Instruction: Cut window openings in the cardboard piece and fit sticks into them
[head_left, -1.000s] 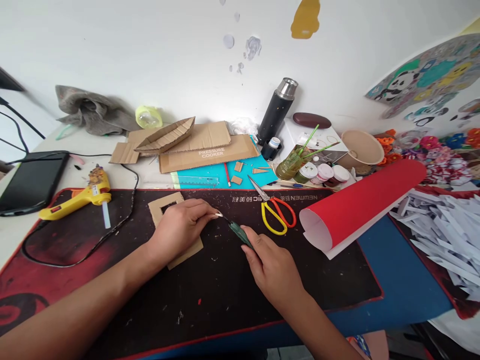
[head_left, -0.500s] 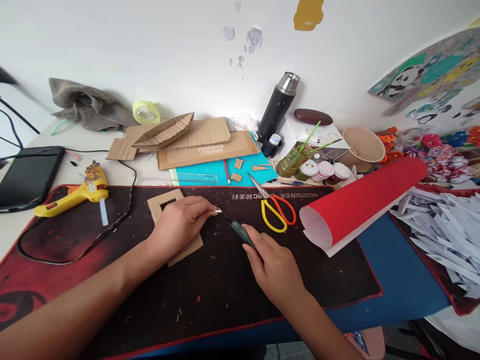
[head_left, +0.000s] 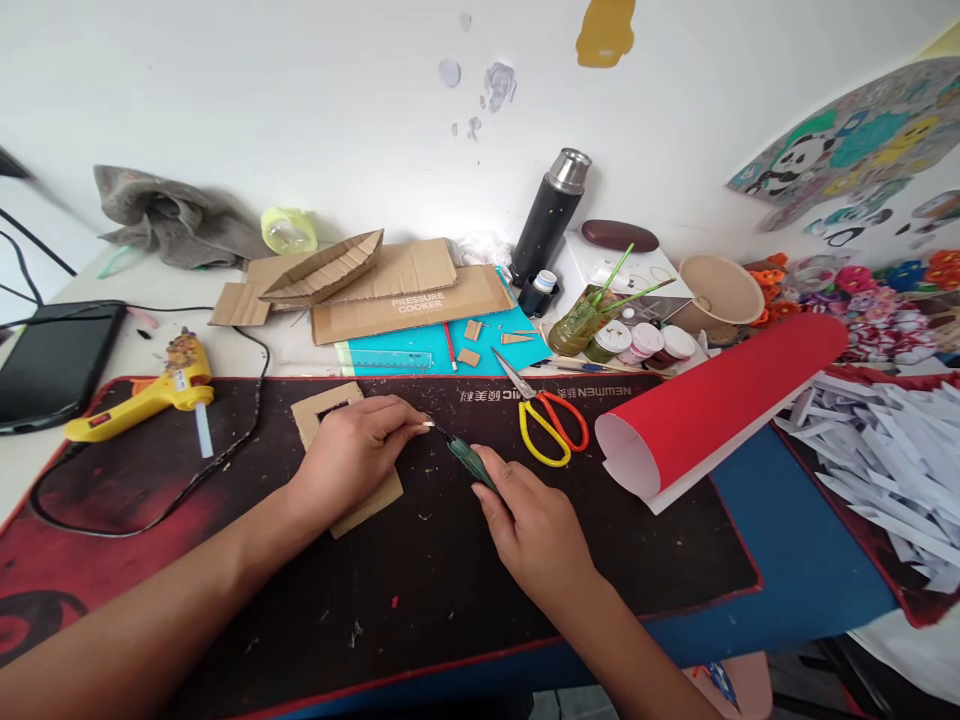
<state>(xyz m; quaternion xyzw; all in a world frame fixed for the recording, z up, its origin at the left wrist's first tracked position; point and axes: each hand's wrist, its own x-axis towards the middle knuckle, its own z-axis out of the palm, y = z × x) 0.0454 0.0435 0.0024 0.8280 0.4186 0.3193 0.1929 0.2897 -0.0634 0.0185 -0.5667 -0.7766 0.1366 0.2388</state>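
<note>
Between the two grips, over the black mat (head_left: 450,580), a small pale piece (head_left: 427,424) sticks out from the left grip (head_left: 349,450), whose thumb and forefinger pinch it at their very tips. Facing it, a green-handled tool (head_left: 471,462) points its thin dark end toward the piece; whether they touch is too small to tell. The right grip (head_left: 536,530) is closed around the rear of that handle, thumb on the near side, so the tool's front juts beyond the fingertips. Beneath the left grip lies a cardboard panel (head_left: 380,500), its rectangular opening partly covered. Right of the tool, scissors (head_left: 527,391) lie near a red paper roll (head_left: 727,400). Well left of the panel rests a yellow glue gun (head_left: 142,405). Farther back on the counter (head_left: 300,350), a clear ruler (head_left: 390,360) lies on a blue sheet (head_left: 517,355).
</note>
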